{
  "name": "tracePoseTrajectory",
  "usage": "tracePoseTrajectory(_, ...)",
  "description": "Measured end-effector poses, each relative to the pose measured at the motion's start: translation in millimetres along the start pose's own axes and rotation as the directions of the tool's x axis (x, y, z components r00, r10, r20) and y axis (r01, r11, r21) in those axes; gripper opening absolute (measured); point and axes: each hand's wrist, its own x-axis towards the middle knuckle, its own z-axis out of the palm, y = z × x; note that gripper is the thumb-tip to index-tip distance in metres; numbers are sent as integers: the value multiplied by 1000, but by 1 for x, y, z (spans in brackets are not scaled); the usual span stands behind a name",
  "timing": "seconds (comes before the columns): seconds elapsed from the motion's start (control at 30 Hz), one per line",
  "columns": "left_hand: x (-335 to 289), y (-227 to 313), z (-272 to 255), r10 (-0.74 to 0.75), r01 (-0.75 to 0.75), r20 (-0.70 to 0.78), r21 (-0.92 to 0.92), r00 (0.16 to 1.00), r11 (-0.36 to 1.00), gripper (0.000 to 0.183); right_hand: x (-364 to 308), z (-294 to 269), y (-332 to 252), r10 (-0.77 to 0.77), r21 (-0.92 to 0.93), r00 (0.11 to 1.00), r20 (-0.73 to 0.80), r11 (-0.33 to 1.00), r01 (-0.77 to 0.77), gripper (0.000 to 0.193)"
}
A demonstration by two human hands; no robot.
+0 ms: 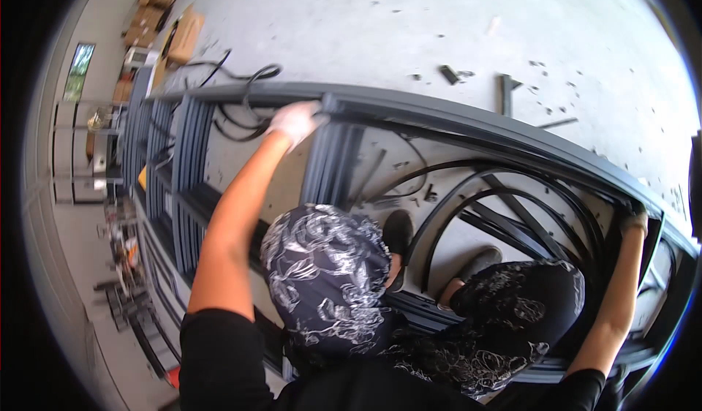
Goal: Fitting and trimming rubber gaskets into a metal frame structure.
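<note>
My left hand, in a pale glove, is at the far rail of a grey metal frame, where a crossbar meets it. Its fingers look closed on the frame there, a little blurred. Far to the right, my right hand reaches the frame's right end, its fingers closed; dark strip and shadow hide what is in them. Between the hands, black flexible strips lie in large loops inside the frame. Both my shoes are on the floor within the frame openings.
More grey frames are stacked beneath, their crossbars layered at the left. A black hose-like strip curls over the far rail. Offcuts, including a metal piece, lie scattered on the floor beyond. Cardboard boxes stand at the far left.
</note>
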Motion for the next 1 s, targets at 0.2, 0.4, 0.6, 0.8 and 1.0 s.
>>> tracePoseTrajectory(0.2, 20, 0, 5, -93, 93, -48, 11, 995, 996, 38, 39, 29, 36, 253, -700, 922, 293, 714, 27, 42)
tracePoseTrajectory(0.4, 18, 5, 0, -87, 91, -58, 71, 995, 993, 30, 41, 26, 46, 338, -730, 908, 247, 681, -55, 43)
tracePoseTrajectory(0.6, 19, 23, -12, -154, 151, 8, 144, 988, 978, 32, 38, 30, 68, 537, 218, 832, 137, 803, -554, 43)
tracePoseTrajectory(0.8, 13, 25, -8, -138, 137, -12, 221, 990, 966, 33, 46, 40, 68, 669, 934, 666, 329, -124, -336, 44)
tracePoseTrajectory(1.0, -18, 15, -14, -74, 74, 65, 4, 995, 997, 40, 15, 54, 39, 561, 718, 598, 573, -695, -36, 34)
